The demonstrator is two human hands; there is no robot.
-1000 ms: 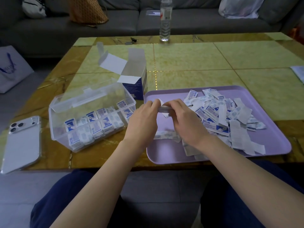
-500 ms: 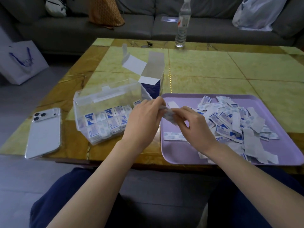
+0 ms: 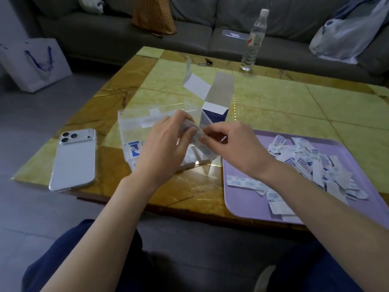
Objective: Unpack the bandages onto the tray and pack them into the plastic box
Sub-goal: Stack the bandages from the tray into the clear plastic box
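Hovering over the clear box (image 3: 128, 127), a small stack (image 3: 194, 132) of bandages is pinched between both hands, gripped by the curled fingers of the left hand (image 3: 166, 146) and by the fingertips of the right hand (image 3: 233, 148), and is held tilted where the two hands meet. Packed bandages (image 3: 134, 147) are seen in the box under the left hand, while a loose pile (image 3: 311, 165) is spread on the purple tray (image 3: 242, 205) at right; an opened carton (image 3: 216, 102) is stood just behind the box, a phone (image 3: 73, 159) laid to its left.
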